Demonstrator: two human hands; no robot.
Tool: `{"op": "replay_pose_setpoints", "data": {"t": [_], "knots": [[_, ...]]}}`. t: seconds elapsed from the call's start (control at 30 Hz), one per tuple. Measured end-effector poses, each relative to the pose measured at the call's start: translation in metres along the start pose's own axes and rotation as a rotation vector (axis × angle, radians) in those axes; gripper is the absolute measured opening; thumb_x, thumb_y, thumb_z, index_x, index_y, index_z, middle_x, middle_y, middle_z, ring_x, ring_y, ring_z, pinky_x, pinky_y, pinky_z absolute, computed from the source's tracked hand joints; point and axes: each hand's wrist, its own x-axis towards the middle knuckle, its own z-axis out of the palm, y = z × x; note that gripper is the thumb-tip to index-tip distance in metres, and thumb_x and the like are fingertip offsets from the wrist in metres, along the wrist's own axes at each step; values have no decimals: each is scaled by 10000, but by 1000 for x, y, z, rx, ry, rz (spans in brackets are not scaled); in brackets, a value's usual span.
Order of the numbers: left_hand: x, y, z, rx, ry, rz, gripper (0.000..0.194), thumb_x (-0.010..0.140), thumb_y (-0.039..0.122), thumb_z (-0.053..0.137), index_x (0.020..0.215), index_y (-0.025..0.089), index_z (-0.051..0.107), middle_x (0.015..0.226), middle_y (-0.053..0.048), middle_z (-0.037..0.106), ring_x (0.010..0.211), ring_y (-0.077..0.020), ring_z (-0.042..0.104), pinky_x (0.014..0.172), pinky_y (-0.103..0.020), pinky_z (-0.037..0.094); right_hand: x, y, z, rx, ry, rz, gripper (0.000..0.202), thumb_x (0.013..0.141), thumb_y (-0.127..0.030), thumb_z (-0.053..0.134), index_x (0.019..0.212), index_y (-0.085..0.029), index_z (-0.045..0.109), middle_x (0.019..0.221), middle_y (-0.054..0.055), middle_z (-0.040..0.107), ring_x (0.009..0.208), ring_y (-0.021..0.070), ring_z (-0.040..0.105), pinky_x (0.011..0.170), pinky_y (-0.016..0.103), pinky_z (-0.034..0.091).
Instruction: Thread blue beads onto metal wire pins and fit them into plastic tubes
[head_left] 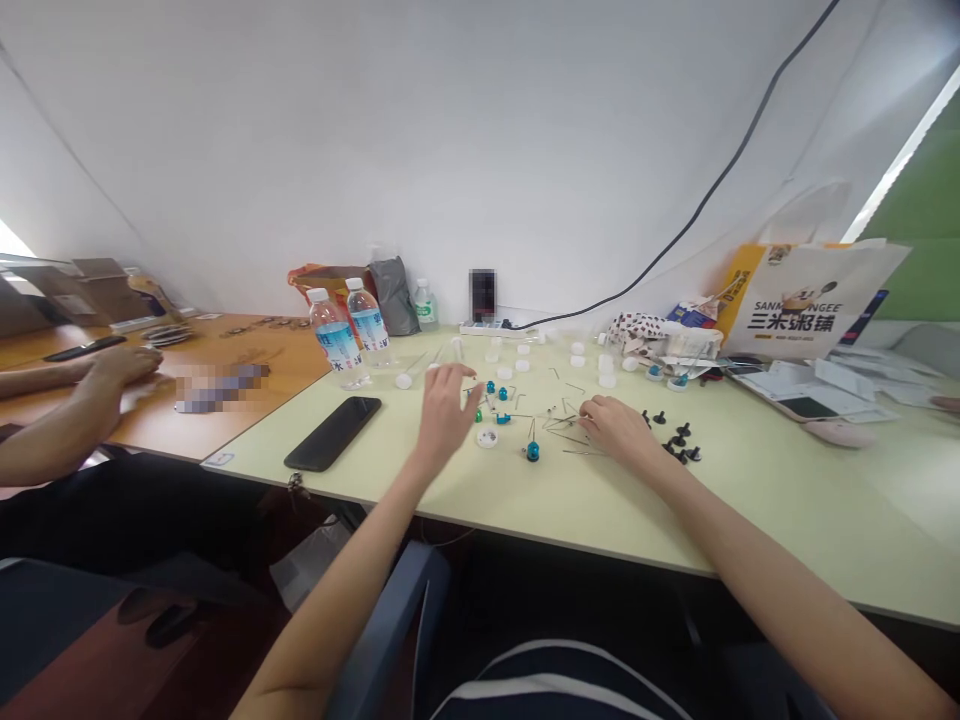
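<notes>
My left hand (448,415) hovers over the pale table (450,505), its thumb and fingers apart and nothing visible between them. Beside it lie small blue parts (502,394), a green piece (478,415) and a round white disc (487,438). My right hand (619,428) rests low on the table with its fingers curled together at a group of thin metal rods (562,425); what the fingertips pinch is hidden. Between my hands stands a blue piece with thin prongs (532,452). Several black knob-like parts (681,436) lie just right of my right hand.
A black phone (334,433) and water bottles (337,340) are on the left. Small clear containers with white lids (606,373) stand behind the parts. A paper bag (802,300) and papers (832,385) occupy the right. Another person's arm (90,400) is at the orange table.
</notes>
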Motion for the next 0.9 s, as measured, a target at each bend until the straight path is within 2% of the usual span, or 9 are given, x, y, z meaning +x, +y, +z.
{"op": "replay_pose_setpoints", "data": {"t": [0.07, 0.17, 0.23, 0.3, 0.4, 0.53, 0.63, 0.77, 0.9], "knots": [[28, -24, 1, 118, -73, -62, 153, 819, 259, 498, 907, 167, 584, 979, -96, 600, 1011, -259, 475, 903, -390, 344, 0, -1, -1, -15, -5, -7, 166, 885, -252, 437, 872, -182, 587, 887, 72, 614, 879, 193, 556, 620, 252, 366], [65, -50, 15, 225, -321, -67, 118, 773, 199, 528, 803, 155, 634, 888, -92, 633, 900, -244, 539, 904, -405, 331, 0, -2, -3, -20, -24, -11, 172, 884, -246, 432, 856, -181, 589, 873, 72, 617, 865, 191, 557, 611, 251, 361], [79, -56, 32, 193, -441, -49, 130, 748, 177, 548, 814, 158, 659, 876, -80, 653, 872, -232, 558, 891, -383, 347, 0, -3, -4, -16, -30, -7, 173, 882, -237, 428, 847, -182, 588, 871, 69, 618, 855, 187, 559, 608, 250, 360], [84, -52, 52, 94, -554, -29, 137, 725, 167, 568, 809, 163, 677, 862, -64, 670, 837, -214, 576, 824, -333, 394, 0, -3, -4, -12, -35, -2, 181, 884, -228, 417, 840, -183, 587, 872, 67, 618, 848, 183, 559, 608, 248, 360], [80, -35, 78, 27, -561, 2, 136, 732, 172, 568, 793, 164, 690, 836, -62, 675, 833, -208, 572, 781, -307, 411, 1, -3, -2, -16, -46, 2, 188, 886, -224, 411, 842, -182, 589, 866, 69, 617, 843, 181, 558, 619, 248, 362], [68, -9, 98, 162, -501, 87, 122, 751, 176, 573, 784, 144, 686, 841, -95, 642, 916, -239, 507, 786, -326, 399, 2, -2, 0, -24, -58, -2, 191, 889, -237, 412, 865, -179, 593, 867, 73, 617, 846, 184, 558, 636, 253, 367], [62, 3, 103, 328, -485, 122, 127, 763, 193, 578, 805, 123, 676, 921, -122, 596, 972, -254, 459, 792, -344, 391, 2, -1, 0, -25, -55, -7, 193, 891, -237, 406, 862, -183, 589, 877, 70, 616, 847, 186, 555, 641, 256, 371], [54, 7, 105, 485, -467, 132, 158, 760, 166, 568, 873, 98, 654, 1104, -154, 497, 1055, -269, 402, 810, -352, 390, 2, -2, 0, -29, -38, -12, 199, 894, -225, 400, 865, -178, 591, 899, 78, 609, 869, 190, 541, 660, 259, 382], [46, 6, 110, 525, -511, 120, 195, 752, 77, 498, 872, 96, 650, 1061, -160, 503, 1072, -276, 390, 818, -361, 399, 1, -3, 0, -13, -11, -35, 190, 890, -200, 410, 863, -173, 596, 917, 87, 598, 883, 194, 525, 704, 265, 393]]}}
